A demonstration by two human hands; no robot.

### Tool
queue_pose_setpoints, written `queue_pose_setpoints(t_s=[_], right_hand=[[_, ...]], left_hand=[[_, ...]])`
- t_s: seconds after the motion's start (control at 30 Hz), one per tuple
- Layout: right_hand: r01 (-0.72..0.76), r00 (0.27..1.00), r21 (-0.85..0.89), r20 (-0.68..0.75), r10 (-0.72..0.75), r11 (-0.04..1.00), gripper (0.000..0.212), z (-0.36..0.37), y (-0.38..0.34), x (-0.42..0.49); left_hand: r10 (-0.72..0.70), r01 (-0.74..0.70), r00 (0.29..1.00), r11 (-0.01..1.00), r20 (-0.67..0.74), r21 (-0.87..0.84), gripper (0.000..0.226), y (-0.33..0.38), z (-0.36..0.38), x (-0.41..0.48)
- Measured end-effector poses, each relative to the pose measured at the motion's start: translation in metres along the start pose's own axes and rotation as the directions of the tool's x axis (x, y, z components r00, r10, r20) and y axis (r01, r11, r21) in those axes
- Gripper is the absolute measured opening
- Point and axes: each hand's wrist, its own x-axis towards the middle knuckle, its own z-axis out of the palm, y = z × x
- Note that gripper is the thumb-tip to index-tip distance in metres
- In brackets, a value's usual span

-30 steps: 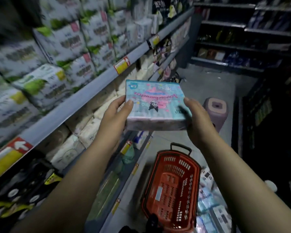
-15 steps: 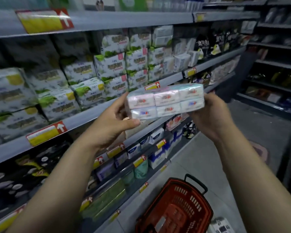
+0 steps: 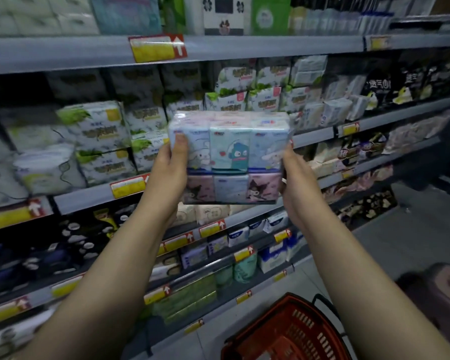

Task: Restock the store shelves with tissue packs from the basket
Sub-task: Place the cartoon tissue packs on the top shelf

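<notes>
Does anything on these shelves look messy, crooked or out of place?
Mostly tidy. On the middle shelf, far left, a soft white pack slumps forward at an angle, unlike the stacked green-leaf packs beside it. The tissue pack gripped by the left hand and right hand looks intact.

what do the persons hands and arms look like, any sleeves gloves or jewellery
The left hand and right hand wear no gloves, and no rings, watch or bracelet show. No sleeve shows on the left forearm or right forearm.
</notes>
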Motion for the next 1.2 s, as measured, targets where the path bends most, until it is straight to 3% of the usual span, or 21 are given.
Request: queue_pose_setpoints(t_s=[0.03, 0.13, 0.27, 0.37, 0.47, 0.57, 0.77, 0.83, 1.03, 1.2], right_hand=[[0.0, 1.0, 0.037, 0.001, 0.0, 0.999, 0.029, 0.009, -0.004, -0.001], [0.002, 1.0, 0.013, -0.01, -0.002, 1.0, 0.046, 0.023, -0.019, 0.002], [0.001, 0.997, 0.062, 0.081, -0.006, 0.998, 0.055, 0.042, -0.04, 0.006], [0.033, 0.986, 0.119, 0.158, -0.052, 0.992, 0.055, 0.058, -0.049, 0.004], [0.061, 0.982, 0.13, 0.17, -0.083, 0.99, 0.04, 0.072, -0.056, 0.004], [0.135, 0.969, 0.097, 0.196, -0.152, 0.986, 0.049, 0.088, -0.064, 0.01], [0.333, 0.927, 0.031, 0.173, -0.333, 0.942, 0.037, 0.117, -0.096, 0.035], [0.397, 0.906, 0.008, 0.159, -0.393, 0.918, 0.035, 0.127, -0.111, 0.048], [0.579, 0.814, -0.12, 0.153, -0.561, 0.807, 0.049, 0.155, -0.157, 0.098], [0.665, 0.745, -0.215, 0.127, -0.654, 0.715, 0.065, 0.179, -0.185, 0.156]], left_hand=[[0.009, -0.009, 1.0, 1.0, -0.003, 0.007, 0.1, 0.004, -0.004, -0.004], [0.079, -0.079, 0.997, 0.997, -0.024, 0.001, 0.043, 0.011, -0.007, -0.011], [0.185, -0.187, 0.98, 0.982, -0.074, -0.019, 0.035, 0.027, -0.024, -0.009], [0.273, -0.275, 0.958, 0.961, -0.089, -0.011, 0.032, 0.048, -0.036, -0.009], [0.32, -0.319, 0.941, 0.947, -0.111, 0.029, 0.025, 0.067, -0.049, -0.007], [0.354, -0.35, 0.925, 0.935, -0.138, 0.056, 0.022, 0.082, -0.059, -0.001], [0.424, -0.389, 0.894, 0.894, -0.141, 0.22, 0.048, 0.108, -0.071, 0.028], [0.448, -0.403, 0.884, 0.876, -0.132, 0.265, 0.046, 0.12, -0.072, 0.042], [0.589, -0.486, 0.798, 0.754, -0.129, 0.442, 0.04, 0.159, -0.074, 0.102], [0.651, -0.515, 0.758, 0.63, -0.034, 0.582, 0.04, 0.191, -0.065, 0.149]])
